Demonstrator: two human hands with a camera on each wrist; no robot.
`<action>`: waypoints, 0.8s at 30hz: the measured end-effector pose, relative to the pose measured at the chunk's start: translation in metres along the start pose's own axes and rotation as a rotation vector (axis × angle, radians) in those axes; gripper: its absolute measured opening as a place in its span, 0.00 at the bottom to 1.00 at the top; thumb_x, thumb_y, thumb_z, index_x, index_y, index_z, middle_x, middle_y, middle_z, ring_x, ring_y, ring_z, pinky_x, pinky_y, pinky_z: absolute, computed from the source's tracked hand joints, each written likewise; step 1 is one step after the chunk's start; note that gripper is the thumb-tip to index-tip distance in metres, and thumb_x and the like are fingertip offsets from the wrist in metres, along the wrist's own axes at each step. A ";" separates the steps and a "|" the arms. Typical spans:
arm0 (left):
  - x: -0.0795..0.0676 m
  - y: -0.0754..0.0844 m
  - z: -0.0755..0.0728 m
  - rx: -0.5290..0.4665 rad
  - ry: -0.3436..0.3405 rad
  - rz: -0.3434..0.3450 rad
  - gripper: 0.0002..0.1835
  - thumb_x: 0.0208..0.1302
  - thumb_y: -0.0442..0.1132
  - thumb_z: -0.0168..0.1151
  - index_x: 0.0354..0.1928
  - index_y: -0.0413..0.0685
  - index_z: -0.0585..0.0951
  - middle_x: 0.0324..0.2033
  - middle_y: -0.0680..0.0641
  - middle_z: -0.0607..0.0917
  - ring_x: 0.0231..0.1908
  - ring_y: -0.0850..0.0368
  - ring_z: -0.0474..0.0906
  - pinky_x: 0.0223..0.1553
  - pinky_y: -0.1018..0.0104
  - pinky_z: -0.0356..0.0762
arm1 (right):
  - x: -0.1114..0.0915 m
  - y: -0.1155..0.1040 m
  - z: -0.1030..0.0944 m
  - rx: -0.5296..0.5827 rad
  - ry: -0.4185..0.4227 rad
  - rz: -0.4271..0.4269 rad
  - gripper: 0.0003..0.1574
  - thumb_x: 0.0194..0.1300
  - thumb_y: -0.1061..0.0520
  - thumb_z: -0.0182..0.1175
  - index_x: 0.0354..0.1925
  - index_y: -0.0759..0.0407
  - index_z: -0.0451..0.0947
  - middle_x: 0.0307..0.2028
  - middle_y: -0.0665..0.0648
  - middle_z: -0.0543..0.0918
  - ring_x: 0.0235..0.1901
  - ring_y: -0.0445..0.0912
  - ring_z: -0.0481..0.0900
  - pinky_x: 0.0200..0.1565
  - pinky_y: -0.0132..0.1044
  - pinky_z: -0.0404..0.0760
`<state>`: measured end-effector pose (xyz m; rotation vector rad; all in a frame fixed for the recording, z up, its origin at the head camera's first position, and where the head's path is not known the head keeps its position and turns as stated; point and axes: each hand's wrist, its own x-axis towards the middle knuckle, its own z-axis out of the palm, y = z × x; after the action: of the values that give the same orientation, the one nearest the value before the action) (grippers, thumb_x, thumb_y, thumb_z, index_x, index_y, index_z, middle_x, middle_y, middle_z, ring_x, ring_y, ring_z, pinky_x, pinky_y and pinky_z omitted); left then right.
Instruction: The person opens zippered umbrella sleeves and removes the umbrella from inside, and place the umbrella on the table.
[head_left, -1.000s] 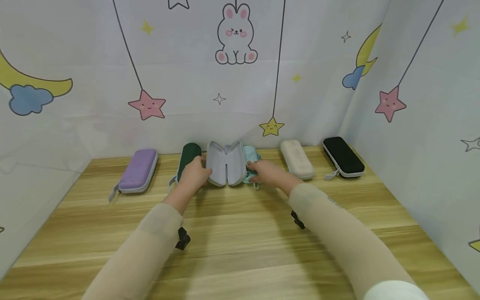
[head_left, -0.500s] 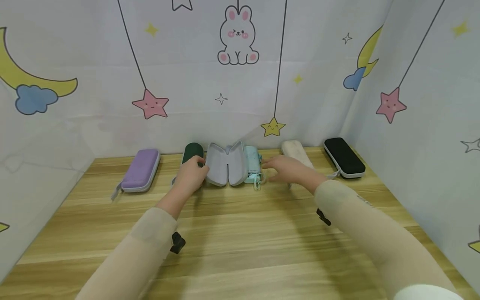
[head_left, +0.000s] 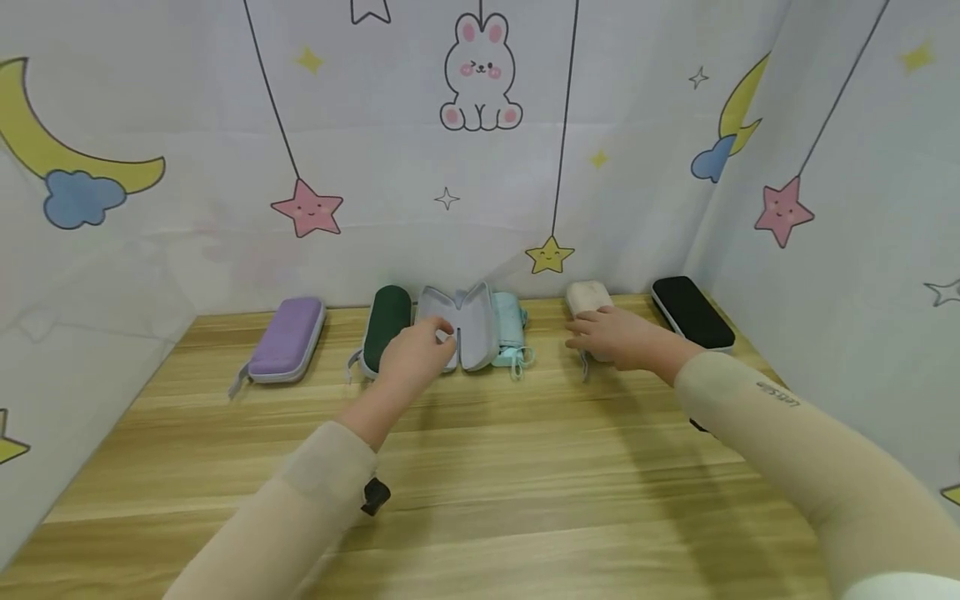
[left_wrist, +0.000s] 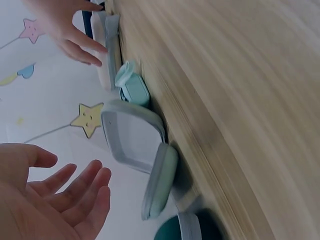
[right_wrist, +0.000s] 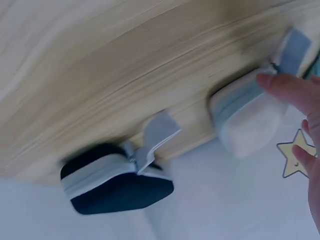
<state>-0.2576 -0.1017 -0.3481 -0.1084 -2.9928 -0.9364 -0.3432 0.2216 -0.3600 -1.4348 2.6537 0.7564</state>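
Observation:
My left hand [head_left: 415,357] is in front of the open pale case [head_left: 478,333], its fingers loosely bent with nothing in them; the left wrist view shows the palm apart from that case. Grey inside and pale green outside, the case stands with its two halves spread. Close against its right side is a light teal bundle with a cord loop [head_left: 510,325]. My right hand [head_left: 628,337] reaches over the cream zip case [head_left: 589,296], fingers extended and partly hiding it. In the right wrist view, the thumb [right_wrist: 285,89] is at the cream case's tab end; contact is unclear.
A dark green zip case [head_left: 388,321] lies left of the open case, and a purple one [head_left: 287,337] farther left. At the right is a black zip case [head_left: 692,310] with a grey tab. A printed curtain [head_left: 375,250] hangs right behind the row.
My right hand has left the teal bundle and moved right to the cream case. The left hand has come away from between the green and open cases, shifting right before the open one.

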 end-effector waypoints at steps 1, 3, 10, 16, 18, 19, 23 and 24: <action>-0.001 0.003 0.003 0.004 -0.003 0.008 0.18 0.70 0.45 0.47 0.57 0.50 0.77 0.45 0.46 0.84 0.23 0.55 0.74 0.24 0.62 0.69 | -0.002 0.002 0.002 -0.042 0.000 -0.021 0.42 0.54 0.66 0.72 0.66 0.53 0.71 0.68 0.62 0.66 0.67 0.59 0.62 0.61 0.56 0.66; -0.003 0.007 0.009 0.007 -0.014 0.025 0.17 0.71 0.45 0.48 0.56 0.50 0.78 0.45 0.47 0.84 0.22 0.54 0.74 0.24 0.61 0.69 | -0.005 0.005 0.007 -0.128 0.020 -0.067 0.42 0.56 0.67 0.69 0.67 0.51 0.70 0.68 0.61 0.66 0.67 0.58 0.62 0.61 0.55 0.66; -0.009 0.020 0.029 0.066 -0.032 0.084 0.16 0.71 0.45 0.52 0.55 0.52 0.79 0.40 0.51 0.85 0.25 0.57 0.75 0.22 0.63 0.71 | -0.008 0.016 0.022 -0.278 0.067 -0.107 0.48 0.55 0.67 0.69 0.71 0.48 0.64 0.70 0.57 0.63 0.68 0.56 0.62 0.61 0.55 0.67; -0.015 0.030 0.038 0.086 -0.051 0.165 0.15 0.70 0.43 0.51 0.54 0.50 0.79 0.33 0.53 0.83 0.21 0.58 0.72 0.22 0.65 0.68 | -0.008 0.032 0.030 -0.251 0.043 -0.048 0.45 0.59 0.71 0.65 0.71 0.54 0.61 0.71 0.58 0.61 0.69 0.56 0.60 0.63 0.52 0.65; -0.016 0.031 0.039 0.088 -0.056 0.179 0.15 0.70 0.43 0.51 0.54 0.49 0.80 0.31 0.53 0.83 0.20 0.58 0.70 0.22 0.65 0.68 | -0.007 0.037 0.030 -0.230 0.040 -0.044 0.41 0.61 0.72 0.61 0.70 0.57 0.63 0.71 0.59 0.61 0.69 0.57 0.61 0.63 0.51 0.65; -0.016 0.031 0.040 0.091 -0.059 0.181 0.16 0.70 0.43 0.51 0.54 0.49 0.80 0.32 0.53 0.83 0.20 0.59 0.70 0.21 0.66 0.67 | -0.007 0.039 0.029 -0.214 0.045 -0.050 0.39 0.62 0.73 0.60 0.69 0.58 0.63 0.71 0.60 0.62 0.68 0.57 0.61 0.63 0.51 0.66; -0.016 0.032 0.042 0.082 -0.072 0.179 0.16 0.71 0.44 0.50 0.55 0.49 0.79 0.35 0.53 0.85 0.18 0.59 0.69 0.20 0.66 0.66 | -0.003 0.042 0.026 -0.171 0.054 -0.075 0.34 0.62 0.74 0.59 0.65 0.61 0.64 0.69 0.62 0.64 0.66 0.58 0.64 0.62 0.50 0.67; -0.017 0.032 0.042 0.081 -0.076 0.175 0.16 0.71 0.44 0.50 0.55 0.49 0.79 0.35 0.52 0.85 0.18 0.59 0.69 0.20 0.65 0.66 | -0.002 0.041 0.026 -0.162 0.053 -0.079 0.34 0.63 0.74 0.59 0.65 0.62 0.65 0.68 0.62 0.65 0.66 0.58 0.64 0.61 0.50 0.68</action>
<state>-0.2382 -0.0530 -0.3649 -0.4070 -3.0221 -0.8097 -0.3802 0.2528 -0.3658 -1.6082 2.6091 0.9587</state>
